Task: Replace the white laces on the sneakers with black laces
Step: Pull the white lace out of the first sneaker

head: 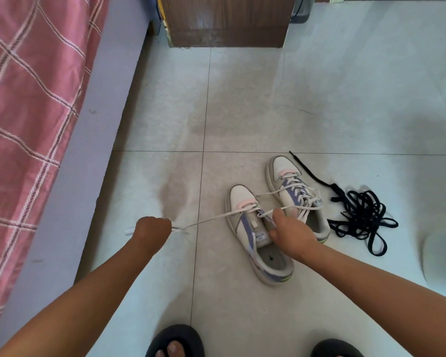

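Note:
Two white and lilac sneakers stand on the tiled floor. My right hand (291, 234) grips the tongue area of the near sneaker (262, 243). My left hand (153, 226) is closed in a fist round a white lace (211, 218), which runs taut from the fist to the near sneaker's lower eyelets. The far sneaker (292, 191) keeps its white lace threaded, with loose ends across its top. A tangled pile of black laces (361, 215) lies on the floor to the right of the sneakers.
A bed with a pink checked sheet (26, 99) and a lilac side runs along the left. A wooden cabinet (227, 21) stands at the back. My feet in dark slippers (177, 341) are at the bottom edge.

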The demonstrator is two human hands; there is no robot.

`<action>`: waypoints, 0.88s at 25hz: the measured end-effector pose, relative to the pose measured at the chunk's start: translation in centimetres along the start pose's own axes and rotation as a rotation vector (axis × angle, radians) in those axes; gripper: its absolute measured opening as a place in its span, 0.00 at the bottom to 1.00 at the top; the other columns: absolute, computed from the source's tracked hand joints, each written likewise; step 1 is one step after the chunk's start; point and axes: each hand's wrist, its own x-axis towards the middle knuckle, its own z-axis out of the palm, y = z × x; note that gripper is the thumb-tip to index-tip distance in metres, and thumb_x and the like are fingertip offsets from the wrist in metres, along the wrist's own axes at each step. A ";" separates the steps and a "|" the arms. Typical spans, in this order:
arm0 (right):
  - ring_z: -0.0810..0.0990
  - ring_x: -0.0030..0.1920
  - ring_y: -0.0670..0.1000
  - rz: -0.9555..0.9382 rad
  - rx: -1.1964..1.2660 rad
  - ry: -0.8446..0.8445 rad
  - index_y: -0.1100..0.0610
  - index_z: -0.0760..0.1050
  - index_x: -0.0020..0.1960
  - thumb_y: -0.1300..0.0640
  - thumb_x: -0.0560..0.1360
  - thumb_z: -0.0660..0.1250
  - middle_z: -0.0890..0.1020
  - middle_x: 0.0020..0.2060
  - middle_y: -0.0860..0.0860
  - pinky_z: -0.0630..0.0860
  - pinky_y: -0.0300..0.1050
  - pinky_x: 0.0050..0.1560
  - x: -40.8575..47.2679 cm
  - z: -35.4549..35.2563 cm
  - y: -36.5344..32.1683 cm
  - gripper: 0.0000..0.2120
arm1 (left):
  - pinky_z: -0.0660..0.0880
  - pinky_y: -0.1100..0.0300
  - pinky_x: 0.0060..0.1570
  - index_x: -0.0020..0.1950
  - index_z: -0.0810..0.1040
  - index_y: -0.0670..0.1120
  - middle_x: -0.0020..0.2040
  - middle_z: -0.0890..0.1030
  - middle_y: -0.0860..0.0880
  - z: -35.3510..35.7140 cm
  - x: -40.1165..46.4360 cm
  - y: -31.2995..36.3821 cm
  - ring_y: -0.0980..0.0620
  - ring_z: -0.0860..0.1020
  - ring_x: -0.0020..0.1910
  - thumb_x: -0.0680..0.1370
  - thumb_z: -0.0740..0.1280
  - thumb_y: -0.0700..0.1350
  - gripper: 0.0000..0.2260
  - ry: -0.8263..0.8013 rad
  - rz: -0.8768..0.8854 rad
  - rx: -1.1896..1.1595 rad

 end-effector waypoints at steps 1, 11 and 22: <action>0.78 0.51 0.62 0.007 0.028 -0.002 0.59 0.62 0.57 0.59 0.78 0.56 0.77 0.52 0.61 0.66 0.46 0.40 -0.1 -0.2 0.0 0.09 | 0.72 0.60 0.37 0.57 0.72 0.46 0.47 0.79 0.49 0.3 0.1 0.1 0.48 0.81 0.45 0.78 0.61 0.41 0.08 0.072 0.040 -0.033; 0.78 0.51 0.57 -0.100 -0.018 0.208 0.57 0.73 0.52 0.47 0.80 0.55 0.81 0.49 0.55 0.69 0.46 0.43 0.5 -1.7 -3.3 0.15 | 0.70 0.57 0.43 0.64 0.64 0.45 0.56 0.76 0.45 -6.3 -1.6 11.1 0.44 0.78 0.52 0.81 0.55 0.55 0.18 -0.066 0.065 -0.685; 0.76 0.56 0.60 -0.049 -0.061 -0.046 0.63 0.71 0.57 0.57 0.81 0.56 0.78 0.57 0.60 0.65 0.44 0.43 3.3 -1.1 -3.4 0.11 | 0.59 0.61 0.28 0.61 0.66 0.42 0.53 0.79 0.45 -5.4 -0.7 10.9 0.44 0.80 0.47 0.79 0.60 0.42 0.12 0.015 0.009 -0.357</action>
